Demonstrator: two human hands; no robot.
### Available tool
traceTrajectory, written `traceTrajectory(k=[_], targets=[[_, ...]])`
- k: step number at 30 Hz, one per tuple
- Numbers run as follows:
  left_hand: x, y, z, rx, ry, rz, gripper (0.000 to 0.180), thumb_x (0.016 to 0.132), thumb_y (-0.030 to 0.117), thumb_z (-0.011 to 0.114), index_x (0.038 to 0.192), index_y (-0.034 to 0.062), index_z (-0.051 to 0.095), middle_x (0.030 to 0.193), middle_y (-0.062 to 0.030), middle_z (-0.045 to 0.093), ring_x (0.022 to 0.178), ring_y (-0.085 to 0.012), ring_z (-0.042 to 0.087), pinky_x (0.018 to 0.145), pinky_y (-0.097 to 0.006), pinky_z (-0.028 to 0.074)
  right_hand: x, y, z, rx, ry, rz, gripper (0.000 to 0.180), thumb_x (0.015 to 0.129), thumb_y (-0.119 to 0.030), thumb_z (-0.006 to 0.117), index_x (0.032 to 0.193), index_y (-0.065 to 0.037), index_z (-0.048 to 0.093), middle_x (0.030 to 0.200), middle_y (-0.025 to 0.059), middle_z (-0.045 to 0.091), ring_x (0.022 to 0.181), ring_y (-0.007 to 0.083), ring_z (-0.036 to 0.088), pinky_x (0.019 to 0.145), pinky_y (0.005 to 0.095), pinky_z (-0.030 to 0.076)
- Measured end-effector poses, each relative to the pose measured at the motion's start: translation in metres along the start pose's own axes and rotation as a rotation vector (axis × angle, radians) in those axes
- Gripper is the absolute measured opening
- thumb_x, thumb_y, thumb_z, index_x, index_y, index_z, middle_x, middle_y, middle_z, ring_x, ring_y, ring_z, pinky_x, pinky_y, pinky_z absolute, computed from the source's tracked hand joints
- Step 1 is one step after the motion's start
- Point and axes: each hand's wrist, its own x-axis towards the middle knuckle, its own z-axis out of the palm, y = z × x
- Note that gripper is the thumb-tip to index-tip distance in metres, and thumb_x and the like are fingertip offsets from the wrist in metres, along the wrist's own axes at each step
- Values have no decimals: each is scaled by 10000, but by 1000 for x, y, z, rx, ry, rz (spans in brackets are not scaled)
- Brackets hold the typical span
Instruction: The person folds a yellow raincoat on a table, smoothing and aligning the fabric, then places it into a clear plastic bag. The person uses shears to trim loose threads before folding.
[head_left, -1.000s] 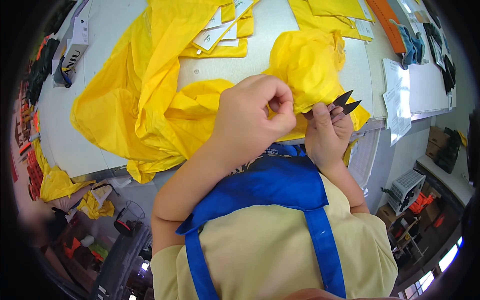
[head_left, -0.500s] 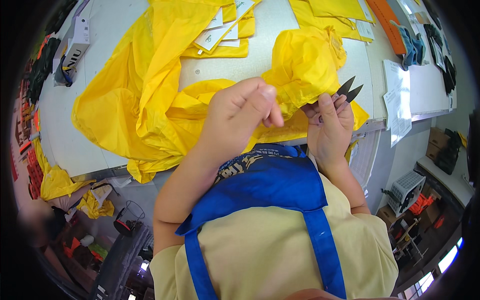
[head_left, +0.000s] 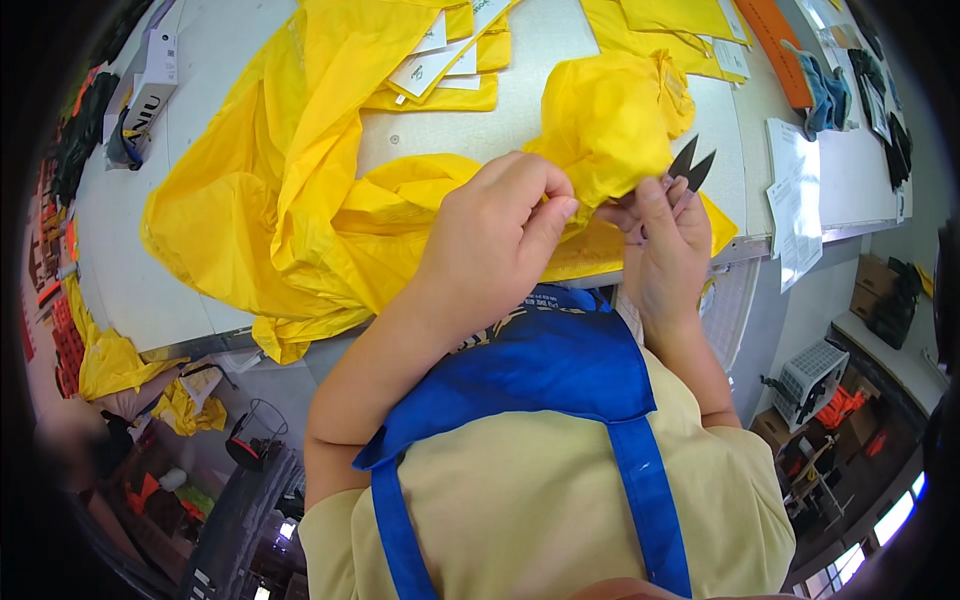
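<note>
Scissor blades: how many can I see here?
2, both dark and jutting beyond the right hand: the left blade nearer the bunched yellow fabric, the right blade just beside it, their tips apart. More could be hidden under the fabric.

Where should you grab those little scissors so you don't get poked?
Probably at the end opposite the blades, coming from the near side. The scissors have two dark, pointed blades spread apart and aimed away from the person, so the sharp tips are at the far end. The right hand is wrapped around the near end, hiding most of it.
</note>
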Motion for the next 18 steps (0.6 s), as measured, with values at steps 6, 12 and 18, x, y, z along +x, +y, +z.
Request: traceTrajectory(k=[6, 12, 18], targets=[[-6, -15, 4, -164, -9, -176, 79, 912, 82, 559, 899, 4, 554, 765, -56, 596, 619, -94, 570, 565, -221, 473, -17, -32, -5, -195, -323, 352, 523, 1004, -413, 278, 1118, 16, 554, 660, -32, 379, 507, 52, 273, 464, 194, 230], [-7, -14, 0, -135, -25, -62, 54, 899, 52, 568, 899, 2, 549, 835, -72, 577, 679, -112, 600, 581, -227, 490, -19, -36, 4, 110, -346, 838, 452, 1012, -383, 332, 1028, 13, 548, 636, -10, 423, 439, 72, 305, 380, 219, 242], [-9, -11, -2, -93, -15, 7, 38, 860, 12, 586, 881, 1, 556, 847, -90, 565, 707, -142, 594, 617, -238, 481, -17, -36, 10, 92, -277, 851, 450, 1018, -373, 311, 994, 9, 547, 619, -2, 440, 392, 83, 301, 358, 231, 245]])
